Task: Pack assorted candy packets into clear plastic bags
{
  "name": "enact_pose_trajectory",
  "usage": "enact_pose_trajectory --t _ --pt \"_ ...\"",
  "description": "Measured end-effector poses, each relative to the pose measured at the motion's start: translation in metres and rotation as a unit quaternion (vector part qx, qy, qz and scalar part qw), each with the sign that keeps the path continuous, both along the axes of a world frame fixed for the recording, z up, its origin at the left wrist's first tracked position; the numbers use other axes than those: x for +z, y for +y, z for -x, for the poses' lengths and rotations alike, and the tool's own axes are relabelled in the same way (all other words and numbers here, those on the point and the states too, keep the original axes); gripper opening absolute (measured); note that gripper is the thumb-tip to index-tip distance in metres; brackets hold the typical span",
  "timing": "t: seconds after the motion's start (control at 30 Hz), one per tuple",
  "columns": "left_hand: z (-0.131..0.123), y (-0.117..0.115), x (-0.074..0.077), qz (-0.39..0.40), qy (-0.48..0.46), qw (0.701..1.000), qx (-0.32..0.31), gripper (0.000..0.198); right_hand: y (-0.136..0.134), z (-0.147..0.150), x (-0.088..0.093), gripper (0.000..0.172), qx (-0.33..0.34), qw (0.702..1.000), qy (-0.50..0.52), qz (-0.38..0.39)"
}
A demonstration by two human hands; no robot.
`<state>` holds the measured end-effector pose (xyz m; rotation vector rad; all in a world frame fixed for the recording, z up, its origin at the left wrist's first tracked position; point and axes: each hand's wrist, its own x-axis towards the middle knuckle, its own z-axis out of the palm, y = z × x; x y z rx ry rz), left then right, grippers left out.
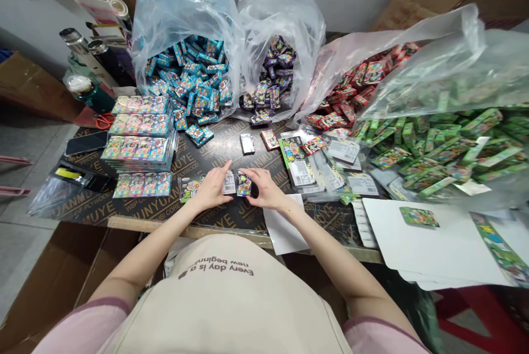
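My left hand rests low over the table, thumb and forefinger bent around the two ends of a small white-faced box with dark print. Partly under that hand lies a green and black printed packet; the palm hides the rest of it. Close on the right, my right hand grips a small purple printed box between thumb and fingers. The two boxes lie side by side, almost touching. Just beyond are a white-backed box and a red box.
Clear bags of blue boxes, purple boxes and red boxes line the back. Green boxes spread at right. Wrapped sets are stacked left, near a phone and tape dispenser. Labelled packets lie right.
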<state>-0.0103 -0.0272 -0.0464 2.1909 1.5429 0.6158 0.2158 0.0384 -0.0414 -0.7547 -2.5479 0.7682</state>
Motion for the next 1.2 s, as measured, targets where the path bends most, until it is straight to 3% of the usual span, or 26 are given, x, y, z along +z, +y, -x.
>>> enact_pose_trajectory --t 0.1,0.2,0.27,0.33,0.4,0.43,0.57,0.67,0.77,0.9,1.0,1.1,1.2 --pt "-0.005 0.0 0.0 0.007 -0.008 0.999 -0.043 0.117 -0.004 0.001 -0.003 0.079 0.055 0.997 0.034 0.039" --pt "-0.009 -0.001 0.002 0.016 -0.018 0.999 -0.042 0.115 0.003 -0.002 -0.007 0.086 0.096 0.991 0.056 0.072" --pt "-0.01 -0.001 0.003 0.023 0.002 0.999 -0.025 0.109 0.019 -0.007 -0.009 0.095 0.037 0.996 0.051 0.065" --pt "-0.012 -0.001 0.004 0.034 0.061 0.997 -0.032 0.094 0.045 -0.014 -0.014 0.098 -0.099 0.995 0.023 0.022" --pt "-0.015 -0.002 0.003 0.045 0.135 0.988 -0.063 0.077 0.076 -0.021 -0.02 0.09 -0.238 0.97 -0.032 -0.033" --pt "-0.017 -0.003 0.003 0.048 0.166 0.982 -0.078 0.07 0.092 -0.023 -0.023 0.086 -0.275 0.958 -0.062 -0.052" --pt "-0.023 -0.004 0.002 0.049 0.233 0.966 -0.098 0.055 0.125 -0.018 -0.035 0.067 -0.281 0.946 -0.136 -0.085" --pt "-0.02 -0.006 0.003 0.055 0.241 0.964 -0.093 0.048 0.115 -0.007 -0.04 0.063 -0.232 0.961 -0.122 -0.083" --pt "-0.011 -0.008 0.004 0.066 0.238 0.966 -0.073 0.048 0.088 -0.003 -0.04 0.079 -0.136 0.986 -0.094 -0.026" --pt "-0.001 -0.009 0.003 0.086 0.208 0.974 -0.036 0.086 0.055 -0.013 -0.033 0.082 -0.026 0.996 -0.077 0.026" --pt "0.003 -0.01 0.001 0.09 0.203 0.975 -0.003 0.108 0.037 -0.021 -0.026 0.084 -0.093 0.993 -0.067 0.011" --pt "0.002 -0.01 0.0 0.081 0.201 0.976 0.038 0.107 0.019 -0.016 -0.025 0.101 -0.2 0.975 -0.094 -0.03" --pt "-0.001 -0.009 0.0 0.063 0.178 0.979 0.073 0.106 0.003 -0.003 -0.03 0.098 -0.262 0.955 -0.122 -0.067"
